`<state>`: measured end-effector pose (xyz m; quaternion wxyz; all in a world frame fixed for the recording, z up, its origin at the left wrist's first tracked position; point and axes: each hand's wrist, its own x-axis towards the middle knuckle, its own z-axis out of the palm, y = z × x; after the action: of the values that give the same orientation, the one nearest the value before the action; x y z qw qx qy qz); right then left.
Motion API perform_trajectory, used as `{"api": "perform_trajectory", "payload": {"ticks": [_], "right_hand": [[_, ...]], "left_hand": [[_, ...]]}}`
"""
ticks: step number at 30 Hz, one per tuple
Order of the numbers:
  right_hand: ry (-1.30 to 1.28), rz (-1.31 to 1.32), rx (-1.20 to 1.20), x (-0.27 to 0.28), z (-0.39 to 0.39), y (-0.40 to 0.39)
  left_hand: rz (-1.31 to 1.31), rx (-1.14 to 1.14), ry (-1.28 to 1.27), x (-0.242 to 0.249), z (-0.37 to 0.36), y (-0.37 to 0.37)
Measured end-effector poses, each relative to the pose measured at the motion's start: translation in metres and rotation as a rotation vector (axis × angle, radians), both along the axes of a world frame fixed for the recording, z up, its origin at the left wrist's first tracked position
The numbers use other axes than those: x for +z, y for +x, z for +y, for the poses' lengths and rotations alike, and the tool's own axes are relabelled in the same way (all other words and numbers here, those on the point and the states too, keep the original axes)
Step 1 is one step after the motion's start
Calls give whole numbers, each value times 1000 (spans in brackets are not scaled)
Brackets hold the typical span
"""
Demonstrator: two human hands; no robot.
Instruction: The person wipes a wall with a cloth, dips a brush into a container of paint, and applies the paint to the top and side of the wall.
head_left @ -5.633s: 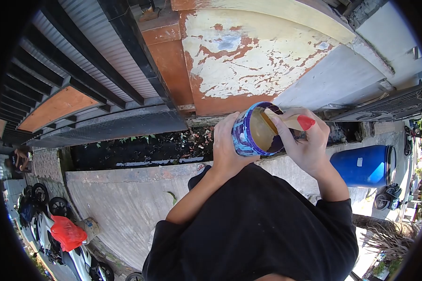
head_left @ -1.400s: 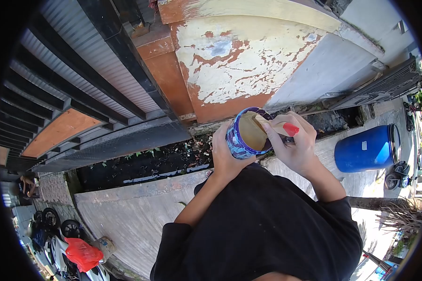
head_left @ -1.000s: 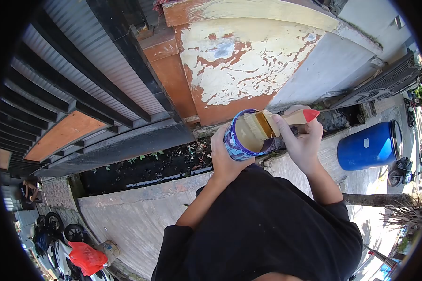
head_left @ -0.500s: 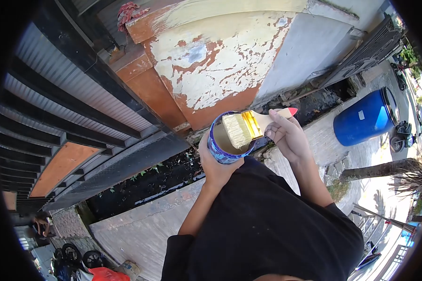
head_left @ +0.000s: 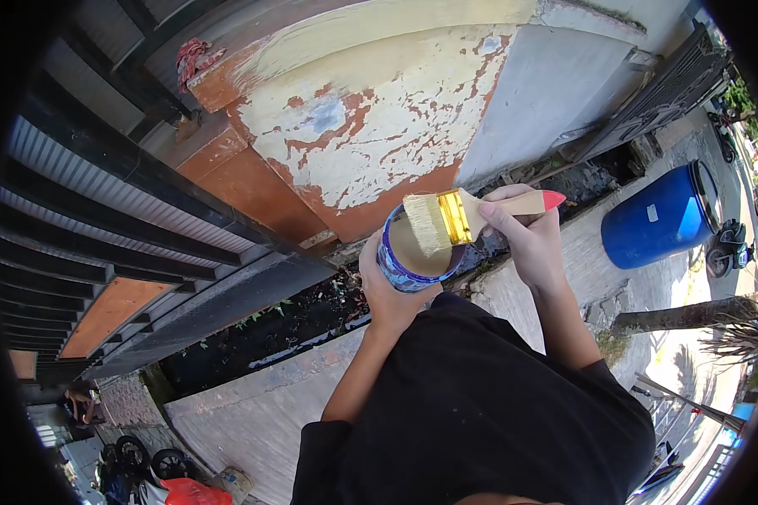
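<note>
My left hand (head_left: 385, 295) is wrapped round a blue paint can (head_left: 403, 276) at the centre of the view. Cream-coloured paint (head_left: 413, 252) shows inside the can. In my right hand (head_left: 531, 244) is the wooden handle of a wide paintbrush (head_left: 456, 216), its red tip pointing right. The brush has a yellow ferrule and pale bristles, which lie over the can's opening. Beyond the can stands a low wall (head_left: 370, 126) with cream paint peeling off an orange-brown layer.
A dark drainage ditch (head_left: 253, 341) runs between the wall and the concrete path (head_left: 269, 412). At the right are a blue barrel (head_left: 653, 219) and a tree trunk (head_left: 682, 316). Black metal bars (head_left: 126, 177) fill the left. Another person (head_left: 82, 406) is far off at the lower left.
My right hand and the brush have shifted slightly right, and the brush lies more level, showing more paint in the can. The wall has moved left in view.
</note>
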<state>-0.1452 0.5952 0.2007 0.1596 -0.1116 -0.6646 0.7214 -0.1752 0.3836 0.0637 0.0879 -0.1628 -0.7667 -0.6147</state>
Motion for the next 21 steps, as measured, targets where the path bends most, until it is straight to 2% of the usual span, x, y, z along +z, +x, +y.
{"api": "perform_trajectory", "payload": {"ticks": [1, 3, 4, 6, 7, 9, 13, 19, 20, 21], "right_hand": [[-4, -3, 4, 8, 3, -1], [350, 60, 116, 20, 10, -4], [345, 56, 118, 29, 12, -5], [682, 167, 251, 43, 14, -11], [681, 168, 255, 44, 15, -15], [948, 316, 309, 44, 15, -24], [1066, 425, 340, 36, 15, -32], [1177, 436, 336, 33, 20, -35], [1179, 442, 345, 34, 22, -36], [1033, 327, 320, 36, 26, -36]], "left_hand": [[-3, 4, -4, 0, 4, -1], [18, 17, -5, 0, 12, -3], [13, 19, -10, -1, 15, -3], [10, 41, -12, -2, 20, -4], [10, 45, -13, 0, 22, -5], [37, 38, -62, 6, 25, -5], [42, 62, -90, 9, 31, -3], [57, 93, -120, 15, 40, -3], [51, 92, -130, 15, 41, -3], [48, 90, -141, 16, 43, -4]]}}
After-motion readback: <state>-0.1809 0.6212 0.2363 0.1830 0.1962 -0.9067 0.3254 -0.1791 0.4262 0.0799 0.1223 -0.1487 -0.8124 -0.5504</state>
